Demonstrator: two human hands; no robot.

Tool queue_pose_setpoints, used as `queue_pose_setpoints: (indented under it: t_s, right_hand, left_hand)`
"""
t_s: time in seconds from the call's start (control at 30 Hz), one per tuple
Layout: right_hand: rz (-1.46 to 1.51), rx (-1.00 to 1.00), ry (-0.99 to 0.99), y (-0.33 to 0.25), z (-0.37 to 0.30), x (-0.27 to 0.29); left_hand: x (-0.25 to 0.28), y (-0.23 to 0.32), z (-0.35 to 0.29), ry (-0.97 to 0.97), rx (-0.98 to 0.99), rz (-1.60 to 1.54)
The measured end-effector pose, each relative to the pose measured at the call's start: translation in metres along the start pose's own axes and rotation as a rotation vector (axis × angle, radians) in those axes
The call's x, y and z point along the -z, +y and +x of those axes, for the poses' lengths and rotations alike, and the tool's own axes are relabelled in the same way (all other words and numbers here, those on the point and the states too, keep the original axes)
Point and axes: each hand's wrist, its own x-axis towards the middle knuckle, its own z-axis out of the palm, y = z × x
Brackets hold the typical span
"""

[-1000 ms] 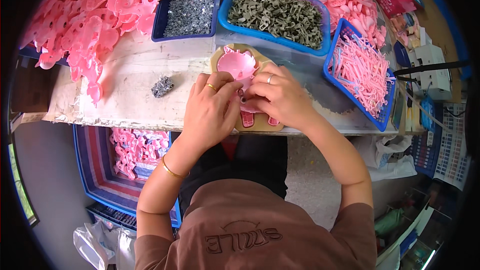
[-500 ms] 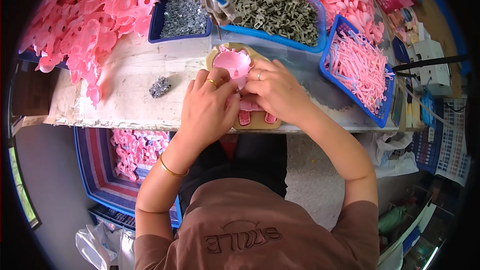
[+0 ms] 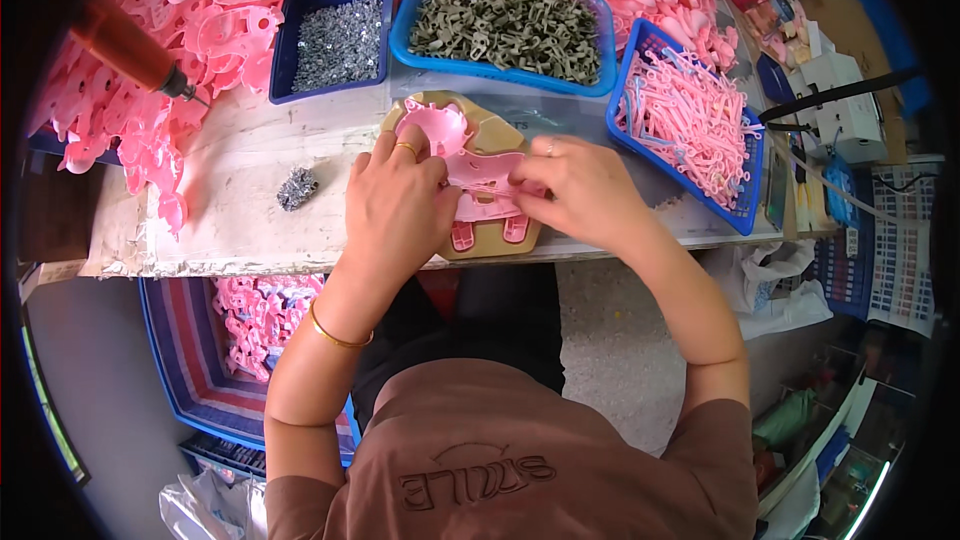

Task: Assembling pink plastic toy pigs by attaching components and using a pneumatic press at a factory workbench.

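A pink plastic shell part (image 3: 484, 172), with a rounded cup at its far end and two feet at its near end, lies in a beige holding block (image 3: 492, 128) near the table's front edge. My left hand (image 3: 398, 195) is closed at the part's left side, its fingertips on the edge and partly hidden. At the right edge, my right hand (image 3: 580, 188) pinches the pink part between thumb and fingers. A small heap of screws (image 3: 297, 188) lies on the tabletop left of the block.
Behind the block stand a dark blue tray of small metal pieces (image 3: 384, 80) and a blue tub of grey-green clips (image 3: 600, 80). A blue basket (image 3: 690, 202) of pink sticks is at the right. Pink parts (image 3: 170, 130) pile up left, near a red-handled screwdriver (image 3: 118, 40).
My right hand has shifted from the part's middle to its right edge, uncovering more of it. The whole view has shifted, and the screwdriver's red handle now shows at upper left.
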Motion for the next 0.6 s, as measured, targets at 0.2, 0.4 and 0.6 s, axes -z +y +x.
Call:
queue_pose_setpoints:
  t_s: [0.2, 0.4, 0.6]
  right_hand:
    - [-0.154, 0.095, 0.020, -0.005, 0.008, -0.014]
    - [-0.122, 0.040, 0.109, -0.001, 0.006, -0.019]
    - [-0.162, 0.019, -0.030, -0.011, 0.022, -0.006]
  left_hand:
    - [0.002, 0.001, -0.001, -0.021, 0.012, -0.024]
    - [-0.001, 0.000, -0.001, 0.005, 0.003, -0.016]
    - [0.001, 0.000, -0.002, 0.007, -0.009, 0.047]
